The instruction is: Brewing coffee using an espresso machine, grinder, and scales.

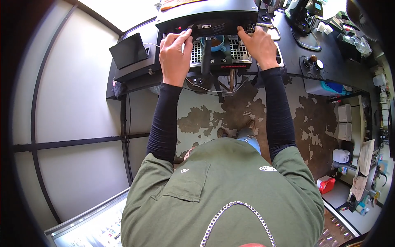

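A black espresso machine stands on the counter ahead of me. A blue cup with brown coffee in it sits below the machine's front, over the slotted drip tray. The black handle of a portafilter points toward me, partly covering the cup. My left hand is raised at the left of the machine's front, thumb and fingertips pressed together; what they pinch, if anything, is hidden. At the right side, my right hand curls its fingers beside the machine's front with the thumb against it; its grip is hidden too.
To the left a dark tablet leans on the counter. A grinder and a tamper stand to the right. A white cable hangs below the counter's front edge. Shelves with white containers line the right wall.
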The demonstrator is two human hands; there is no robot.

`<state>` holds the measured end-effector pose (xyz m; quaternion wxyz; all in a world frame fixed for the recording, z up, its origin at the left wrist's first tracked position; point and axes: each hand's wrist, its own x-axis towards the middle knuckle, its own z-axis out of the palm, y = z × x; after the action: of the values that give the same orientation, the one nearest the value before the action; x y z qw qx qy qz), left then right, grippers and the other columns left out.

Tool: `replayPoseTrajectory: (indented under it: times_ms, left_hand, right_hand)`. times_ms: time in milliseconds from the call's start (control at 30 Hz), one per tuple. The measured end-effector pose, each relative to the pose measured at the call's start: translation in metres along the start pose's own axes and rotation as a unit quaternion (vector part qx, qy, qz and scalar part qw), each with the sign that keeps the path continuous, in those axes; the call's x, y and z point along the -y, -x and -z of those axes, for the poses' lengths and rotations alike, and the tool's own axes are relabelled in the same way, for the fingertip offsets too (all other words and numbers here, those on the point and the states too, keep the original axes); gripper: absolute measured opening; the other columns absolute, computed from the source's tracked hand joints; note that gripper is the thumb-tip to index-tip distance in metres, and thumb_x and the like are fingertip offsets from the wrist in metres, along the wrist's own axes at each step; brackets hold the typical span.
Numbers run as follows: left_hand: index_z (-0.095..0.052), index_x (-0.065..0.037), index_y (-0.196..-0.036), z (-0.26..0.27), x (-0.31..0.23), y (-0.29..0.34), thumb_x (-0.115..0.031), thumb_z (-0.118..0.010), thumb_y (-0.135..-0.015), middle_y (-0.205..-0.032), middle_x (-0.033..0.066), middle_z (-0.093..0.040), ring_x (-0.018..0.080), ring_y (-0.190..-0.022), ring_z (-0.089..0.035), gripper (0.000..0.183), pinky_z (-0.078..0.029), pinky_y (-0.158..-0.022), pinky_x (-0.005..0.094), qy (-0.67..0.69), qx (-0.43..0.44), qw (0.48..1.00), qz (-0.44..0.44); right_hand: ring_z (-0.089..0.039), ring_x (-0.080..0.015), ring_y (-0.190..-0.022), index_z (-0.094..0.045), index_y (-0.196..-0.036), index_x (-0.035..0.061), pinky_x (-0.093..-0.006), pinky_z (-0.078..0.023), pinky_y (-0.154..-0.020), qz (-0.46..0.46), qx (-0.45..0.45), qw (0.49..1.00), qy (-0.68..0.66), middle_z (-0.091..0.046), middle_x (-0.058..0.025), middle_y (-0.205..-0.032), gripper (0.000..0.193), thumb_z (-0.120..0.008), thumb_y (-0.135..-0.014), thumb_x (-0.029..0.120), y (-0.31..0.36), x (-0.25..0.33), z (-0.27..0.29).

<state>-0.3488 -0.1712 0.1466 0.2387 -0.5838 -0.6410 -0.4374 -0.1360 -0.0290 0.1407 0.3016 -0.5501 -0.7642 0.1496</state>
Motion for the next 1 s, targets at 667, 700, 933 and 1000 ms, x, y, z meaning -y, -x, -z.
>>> replayPoseTrajectory:
  times_ms: [667,700,933,1000]
  left_hand:
    - [-0.081,-0.011,-0.112,-0.0001,-0.0011,0.0009,-0.014,-0.077,-0.090,-0.088,0.0067,-0.070,0.0207,-0.083,-0.067,0.023,-0.054,-0.076,0.0339,0.000,0.003,1.000,0.003]
    - [-0.081,-0.012,-0.112,-0.0001,-0.0011,0.0008,-0.014,-0.077,-0.090,-0.088,0.0067,-0.070,0.0207,-0.083,-0.067,0.023,-0.054,-0.076,0.0340,-0.003,0.001,1.000,0.001]
    - [-0.081,-0.012,-0.112,0.0000,-0.0016,0.0004,-0.014,-0.077,-0.090,-0.088,0.0065,-0.070,0.0204,-0.083,-0.067,0.023,-0.054,-0.076,0.0337,-0.007,0.000,1.000,0.002]
    - [-0.081,-0.012,-0.112,0.0003,-0.0011,0.0011,-0.014,-0.077,-0.090,-0.088,0.0065,-0.070,0.0204,-0.083,-0.067,0.023,-0.054,-0.077,0.0335,-0.006,-0.001,1.000,0.001]
  right_hand:
    - [-0.075,-0.0431,-0.090,-0.073,-0.097,-0.0043,-0.0482,-0.059,-0.081,0.006,-0.007,1.000,0.001,-0.074,-0.0282,-0.090,0.068,-0.062,-0.089,0.062,0.0007,-0.0013,-0.0008]
    - [-0.075,-0.0431,-0.090,-0.073,-0.097,-0.0043,-0.0482,-0.059,-0.081,0.005,-0.006,1.000,0.003,-0.074,-0.0282,-0.090,0.068,-0.062,-0.089,0.062,0.0005,-0.0012,-0.0013]
    - [-0.075,-0.0428,-0.089,-0.073,-0.096,-0.0043,-0.0482,-0.060,-0.080,0.005,-0.007,1.000,-0.002,-0.074,-0.0280,-0.088,0.068,-0.062,-0.089,0.062,0.0010,0.0003,0.0004]
    - [-0.075,-0.0428,-0.089,-0.073,-0.096,-0.0042,-0.0480,-0.060,-0.080,0.005,-0.006,1.000,0.002,-0.074,-0.0279,-0.088,0.068,-0.062,-0.089,0.062,0.0015,0.0008,0.0004]
